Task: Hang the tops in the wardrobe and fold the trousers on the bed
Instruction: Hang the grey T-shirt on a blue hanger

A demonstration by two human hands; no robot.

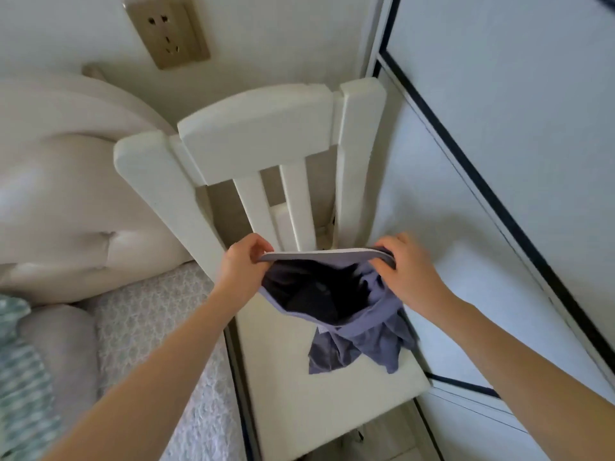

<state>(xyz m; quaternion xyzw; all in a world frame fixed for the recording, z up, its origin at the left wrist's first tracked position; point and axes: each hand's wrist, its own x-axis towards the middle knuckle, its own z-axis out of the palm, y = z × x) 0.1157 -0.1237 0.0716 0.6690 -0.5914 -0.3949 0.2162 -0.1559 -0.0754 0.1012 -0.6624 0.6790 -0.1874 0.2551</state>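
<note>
Arms extended: left hand [244,261] and right hand [407,267] each pinch the waistband of blue-grey trousers [359,331], held open above a white chair [266,134]; inner label [321,328] unreadable.

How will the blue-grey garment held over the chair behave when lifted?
Probably floppy: below the band stretched between the left hand and right hand, the blue-grey garment sags and bunches. Likely light: mere pinches carry it. Its tail may drag across the chair seat.
</note>
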